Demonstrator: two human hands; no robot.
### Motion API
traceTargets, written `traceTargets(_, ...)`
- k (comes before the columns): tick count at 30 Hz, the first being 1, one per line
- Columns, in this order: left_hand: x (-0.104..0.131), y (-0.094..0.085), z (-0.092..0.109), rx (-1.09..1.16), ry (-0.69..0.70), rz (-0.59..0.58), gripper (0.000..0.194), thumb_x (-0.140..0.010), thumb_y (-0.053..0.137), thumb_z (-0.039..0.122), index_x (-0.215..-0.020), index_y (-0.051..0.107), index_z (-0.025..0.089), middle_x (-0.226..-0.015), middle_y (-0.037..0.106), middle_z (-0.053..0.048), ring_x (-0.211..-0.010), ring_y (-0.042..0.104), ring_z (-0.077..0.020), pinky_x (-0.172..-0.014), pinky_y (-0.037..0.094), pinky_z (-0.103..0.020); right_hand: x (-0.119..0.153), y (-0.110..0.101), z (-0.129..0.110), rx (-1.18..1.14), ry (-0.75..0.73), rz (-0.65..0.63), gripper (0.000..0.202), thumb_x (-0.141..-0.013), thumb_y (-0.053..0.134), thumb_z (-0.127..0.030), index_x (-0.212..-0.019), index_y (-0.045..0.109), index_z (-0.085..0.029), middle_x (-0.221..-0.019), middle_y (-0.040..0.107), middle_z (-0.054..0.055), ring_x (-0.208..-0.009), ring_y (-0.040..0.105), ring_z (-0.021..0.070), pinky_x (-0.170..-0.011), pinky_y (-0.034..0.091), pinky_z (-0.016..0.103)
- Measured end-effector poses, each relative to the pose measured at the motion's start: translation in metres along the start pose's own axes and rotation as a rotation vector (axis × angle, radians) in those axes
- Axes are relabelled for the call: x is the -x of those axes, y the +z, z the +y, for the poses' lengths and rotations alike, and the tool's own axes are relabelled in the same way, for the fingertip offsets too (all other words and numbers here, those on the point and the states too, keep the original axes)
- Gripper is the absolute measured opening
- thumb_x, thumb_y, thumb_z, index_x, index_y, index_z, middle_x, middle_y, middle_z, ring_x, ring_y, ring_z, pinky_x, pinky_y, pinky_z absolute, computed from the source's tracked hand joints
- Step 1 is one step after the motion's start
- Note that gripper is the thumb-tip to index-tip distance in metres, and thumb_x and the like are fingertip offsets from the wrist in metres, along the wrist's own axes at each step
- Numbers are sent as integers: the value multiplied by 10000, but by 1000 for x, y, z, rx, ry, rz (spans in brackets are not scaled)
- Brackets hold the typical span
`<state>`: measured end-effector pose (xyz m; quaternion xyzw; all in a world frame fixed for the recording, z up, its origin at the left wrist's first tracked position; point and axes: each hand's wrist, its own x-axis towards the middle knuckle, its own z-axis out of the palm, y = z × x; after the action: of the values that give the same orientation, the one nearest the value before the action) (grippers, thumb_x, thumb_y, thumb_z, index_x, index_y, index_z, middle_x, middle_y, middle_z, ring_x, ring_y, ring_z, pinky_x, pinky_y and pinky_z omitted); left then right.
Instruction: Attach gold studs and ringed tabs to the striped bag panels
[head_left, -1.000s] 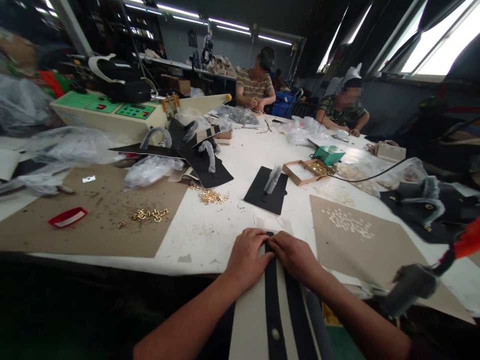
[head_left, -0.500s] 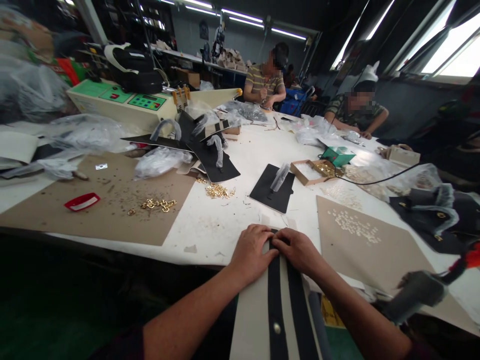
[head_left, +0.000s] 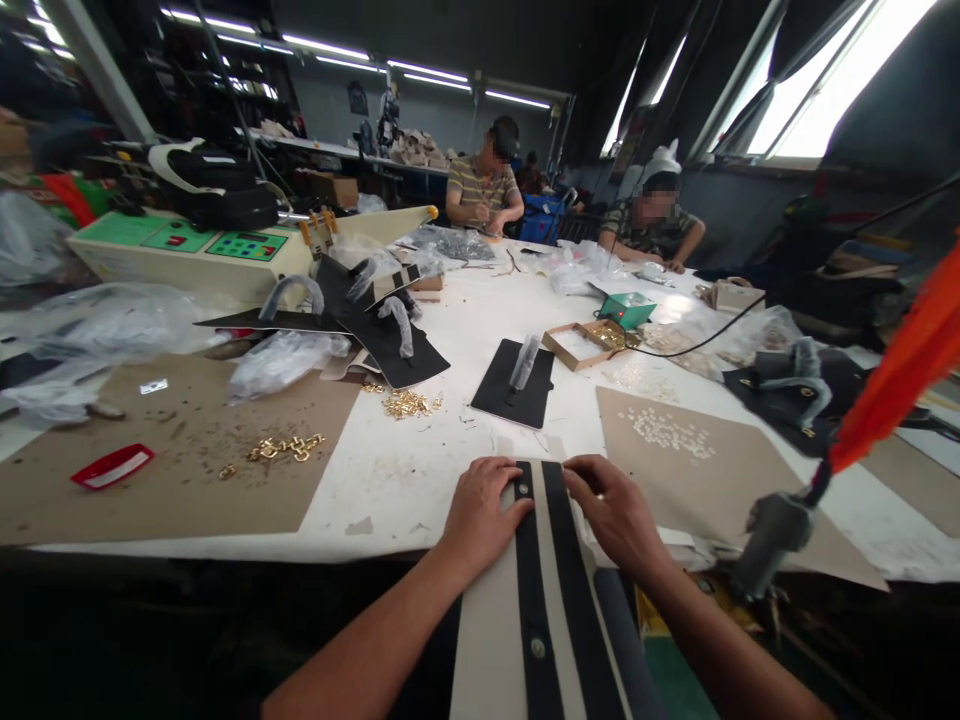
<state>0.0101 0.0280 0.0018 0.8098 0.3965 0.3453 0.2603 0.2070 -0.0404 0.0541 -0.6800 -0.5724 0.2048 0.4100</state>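
A beige panel with two black strips extends from the table's front edge toward me. Its left strip carries one round metal piece near the far end and another lower down. My left hand is closed on the panel's far left edge, thumb lying beside the upper metal piece. At the far right corner my right hand has its fingers curled at the edge of the right strip; its fingertips are partly hidden.
Beyond the hands lies a black panel with a wrapped handle. Gold fittings and a red tray are left; small white pieces and an open box right. An orange-topped tool hangs near my right arm. Two people sit across.
My right hand has moved right, off the left strip to the panel's right corner, uncovering the upper metal piece. The camera view has turned to the right.
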Motion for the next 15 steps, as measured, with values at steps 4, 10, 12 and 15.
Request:
traceTargets(4,-1,3,-6,12,15,1,320,-828,810,197,-1133,714,217,-1265,689,-74,-1236,580,-297,-1079,470,-525,61,-60,12,216,29,530,409,-912,647,-574,-1091,696,-210,-1065,712,89,-886,685,268,-840,535,403)
traceTargets(10,-1,3,-9,9,31,-12,302,-851,778,209,-1143,705,238,-1275,681,-66,-1241,576,-291,-1085,470,-522,104,-136,79,411,505,713,904,-750,695,-738,-1437,555,-167,-1413,583,207,-1150,660,421,-973,520,536)
traceTargets(12,0,2,-6,10,26,-12,301,-841,784,200,-1131,708,231,-1266,684,-72,-1239,583,-292,-1079,476,-520,97,-146,109,385,608,527,829,-709,693,-766,-1290,653,-175,-1193,709,182,-1035,704,423,-886,553,534)
traceTargets(15,2,1,-3,9,15,-2,295,-826,800,195,-1107,716,230,-1255,694,-67,-1226,597,-288,-1062,491,-508,81,-145,137,404,600,377,521,-733,688,-725,-882,728,-227,-697,711,100,-715,717,401,-671,565,517)
